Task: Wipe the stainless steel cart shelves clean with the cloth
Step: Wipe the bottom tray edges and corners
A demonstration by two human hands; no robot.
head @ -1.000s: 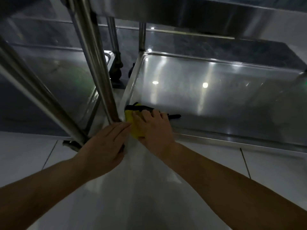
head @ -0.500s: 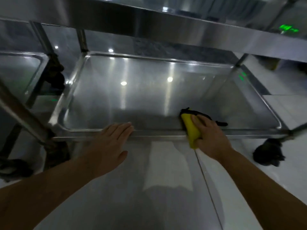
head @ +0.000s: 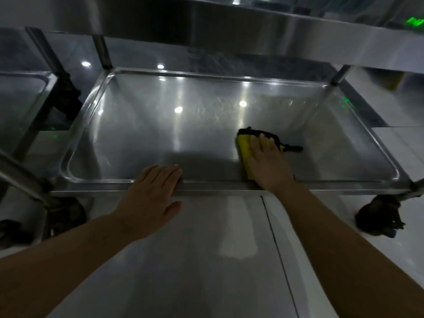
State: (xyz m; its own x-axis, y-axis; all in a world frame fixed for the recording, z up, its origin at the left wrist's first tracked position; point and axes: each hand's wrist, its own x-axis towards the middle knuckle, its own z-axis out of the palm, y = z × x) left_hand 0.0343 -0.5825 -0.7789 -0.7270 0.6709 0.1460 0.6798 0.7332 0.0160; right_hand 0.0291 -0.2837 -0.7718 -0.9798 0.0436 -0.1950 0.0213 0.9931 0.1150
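The bottom shelf (head: 142, 134) of the stainless steel cart is a shallow tray with a raised rim, low over the floor. My right hand (head: 266, 164) presses flat on a yellow cloth with black edging (head: 243, 143), near the shelf's front edge, right of centre. My left hand (head: 151, 198) rests flat with fingers together, its fingertips on the front rim left of centre, holding nothing. The shelf above (head: 229, 31) runs across the top of the view.
Cart posts stand at the back left (head: 102, 51) and back right (head: 341, 74). A dark caster (head: 378, 216) sits under the front right corner, another (head: 64, 214) under the front left. A second cart's shelf (head: 20, 99) lies to the left. Light tiled floor (head: 195, 260) lies below me.
My right hand has slid the cloth from the shelf's front left corner to right of centre, then a little deeper in. My left hand moved from the post to the front rim.
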